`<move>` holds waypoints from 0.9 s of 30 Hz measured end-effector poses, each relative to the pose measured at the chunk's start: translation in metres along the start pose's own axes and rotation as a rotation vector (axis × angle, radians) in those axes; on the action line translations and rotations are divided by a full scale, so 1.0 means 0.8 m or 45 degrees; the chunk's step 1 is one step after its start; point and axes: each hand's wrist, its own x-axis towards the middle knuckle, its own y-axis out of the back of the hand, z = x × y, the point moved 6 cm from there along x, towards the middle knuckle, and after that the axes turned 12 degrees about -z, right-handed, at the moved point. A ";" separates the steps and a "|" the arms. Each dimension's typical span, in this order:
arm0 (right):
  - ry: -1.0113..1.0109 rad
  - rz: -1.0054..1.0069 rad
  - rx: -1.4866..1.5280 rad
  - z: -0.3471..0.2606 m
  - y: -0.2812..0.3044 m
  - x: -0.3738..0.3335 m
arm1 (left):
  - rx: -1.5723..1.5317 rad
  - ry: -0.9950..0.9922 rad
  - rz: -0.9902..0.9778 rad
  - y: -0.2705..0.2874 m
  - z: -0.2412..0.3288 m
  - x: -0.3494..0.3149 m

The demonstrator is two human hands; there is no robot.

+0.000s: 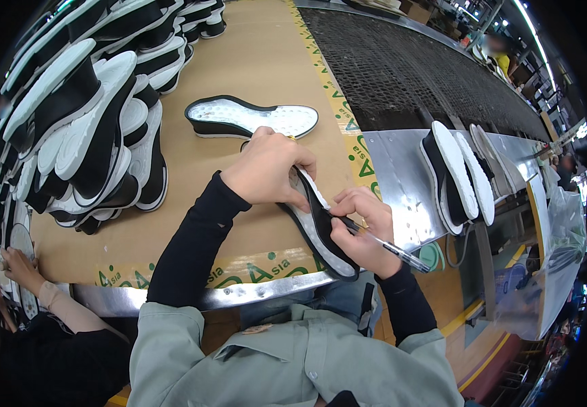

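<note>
My left hand (271,171) is closed around the upper end of a black-and-white shoe sole (322,234), which stands tilted on its side at the front of the table. In my right hand (369,229) is a pen (395,249) with a clear barrel, slanting down to the right. The right fingertips touch the sole's black side wall; the pen's tip is hidden behind them. Just beyond my left hand, a second sole (259,117) lies with its white dimpled inner face up.
Stacked black-and-white soles (96,129) crowd the left side. Brown board (252,51) with printed tape covers the table. Dark mesh belt (388,68) runs at the far right. More soles (453,173) stand on the metal surface at right. A co-worker's hand (21,269) is at lower left.
</note>
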 end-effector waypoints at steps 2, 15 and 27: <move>-0.025 -0.041 -0.005 -0.001 0.002 -0.004 | 0.002 0.010 -0.008 0.000 -0.001 0.000; -0.232 0.017 0.104 0.003 0.027 -0.068 | 0.036 0.053 -0.080 0.003 0.007 -0.002; -0.160 0.314 0.463 0.025 0.011 -0.134 | 0.085 0.013 -0.144 -0.007 0.029 -0.006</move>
